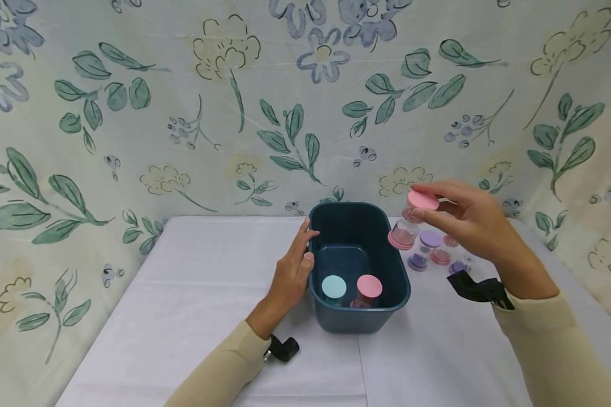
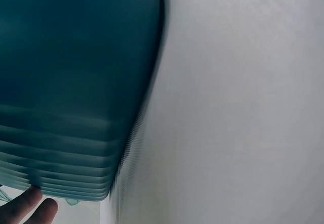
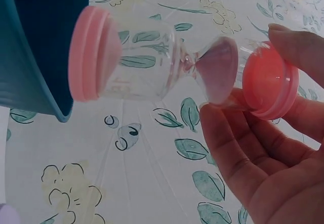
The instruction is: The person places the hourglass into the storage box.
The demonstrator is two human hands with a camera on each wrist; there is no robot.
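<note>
My right hand (image 1: pixel 465 217) holds a sand timer with pink end caps (image 3: pixel 91 54), pinching it by its upper cap. The clear glass is tilted, with pinkish sand in the bulb near my fingers in the right wrist view. It hangs over the right rim of a dark blue plastic bin (image 1: pixel 361 322). My left hand (image 1: pixel 290 274) grips the bin's left rim, and its fingertips (image 2: pixel 43 211) show against the ribbed outer wall in the left wrist view. Inside the bin stand a light-blue-capped sand timer (image 1: pixel 334 287) and a pink-capped sand timer (image 1: pixel 369 286).
Right of the bin, below my right hand, several more timers stand close together, among them a purple-capped sand timer (image 1: pixel 430 239) and a pink-based one (image 1: pixel 440 257). A white cloth (image 1: pixel 209 271) covers the table. Behind it hangs a floral curtain (image 1: pixel 183 141).
</note>
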